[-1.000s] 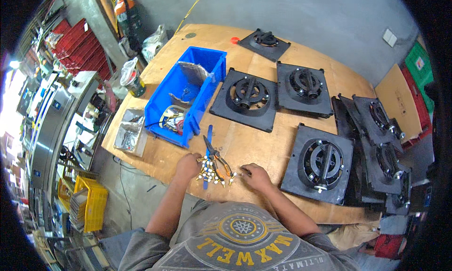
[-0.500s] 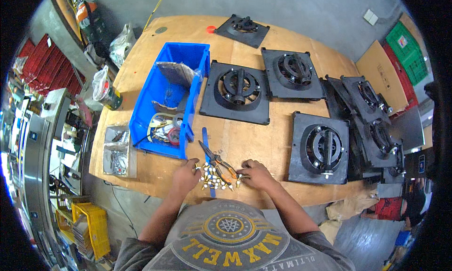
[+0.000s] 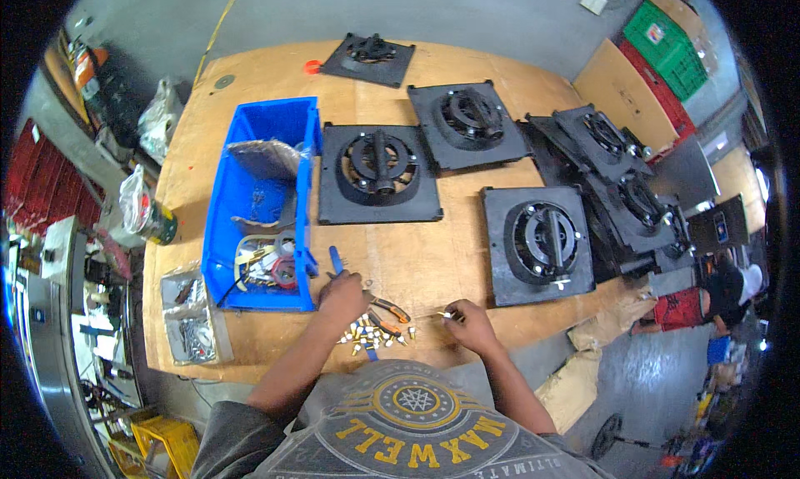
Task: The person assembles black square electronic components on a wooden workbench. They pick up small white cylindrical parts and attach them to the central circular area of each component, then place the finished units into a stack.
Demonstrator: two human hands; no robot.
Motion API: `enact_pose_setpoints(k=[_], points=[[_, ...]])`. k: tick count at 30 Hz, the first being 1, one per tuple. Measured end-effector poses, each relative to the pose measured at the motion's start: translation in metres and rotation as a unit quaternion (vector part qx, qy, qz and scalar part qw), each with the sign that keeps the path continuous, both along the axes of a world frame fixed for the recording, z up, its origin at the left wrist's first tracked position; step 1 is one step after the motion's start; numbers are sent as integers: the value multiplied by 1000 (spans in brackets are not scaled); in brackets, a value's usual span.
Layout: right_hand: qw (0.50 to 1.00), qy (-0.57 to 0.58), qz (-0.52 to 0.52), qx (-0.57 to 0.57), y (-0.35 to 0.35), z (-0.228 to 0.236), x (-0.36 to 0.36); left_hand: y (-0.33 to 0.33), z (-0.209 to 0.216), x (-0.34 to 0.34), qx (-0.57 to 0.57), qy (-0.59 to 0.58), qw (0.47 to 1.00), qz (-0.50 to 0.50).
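My left hand [image 3: 343,297] is closed over the head of the pliers [image 3: 390,312], whose orange-and-black handles stick out to its right. Its fingertips are partly hidden, and it covers the middle of a blue strip [image 3: 335,259] lying on the table. In front of it, near my body, lies a loose pile of small white-and-brass fittings [image 3: 367,336]. To the right of the pile, my right hand [image 3: 472,327] pinches one small fitting [image 3: 448,315] between thumb and fingers, its tip pointing left.
A blue bin [image 3: 218,229] with cardboard dividers and small parts stands left, beside a small-parts tray [image 3: 187,358]. Black square burner-like units [image 3: 379,210] sit across the table, with more stacked [image 3: 637,221] at right. Another person [image 3: 700,300] is at far right.
My left hand has moved from the left side of the pile onto the pliers' head. My right hand has drawn right, away from the pile, with a fitting. The whole view has shifted.
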State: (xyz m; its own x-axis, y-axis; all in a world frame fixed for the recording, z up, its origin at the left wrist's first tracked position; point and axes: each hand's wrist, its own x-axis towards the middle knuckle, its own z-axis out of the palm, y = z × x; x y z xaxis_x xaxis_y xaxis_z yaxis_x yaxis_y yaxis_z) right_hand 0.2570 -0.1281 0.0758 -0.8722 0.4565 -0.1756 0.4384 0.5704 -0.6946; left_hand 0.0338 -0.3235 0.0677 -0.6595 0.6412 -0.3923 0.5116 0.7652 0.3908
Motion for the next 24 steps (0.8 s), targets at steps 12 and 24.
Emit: enact_pose_setpoints(k=[12, 24], points=[[989, 119, -55, -66, -35, 59, -33, -8, -4, -12, 94, -42, 992, 71], [983, 157, 98, -23, -61, 118, -59, -33, 81, 20, 406, -474, 781, 38]])
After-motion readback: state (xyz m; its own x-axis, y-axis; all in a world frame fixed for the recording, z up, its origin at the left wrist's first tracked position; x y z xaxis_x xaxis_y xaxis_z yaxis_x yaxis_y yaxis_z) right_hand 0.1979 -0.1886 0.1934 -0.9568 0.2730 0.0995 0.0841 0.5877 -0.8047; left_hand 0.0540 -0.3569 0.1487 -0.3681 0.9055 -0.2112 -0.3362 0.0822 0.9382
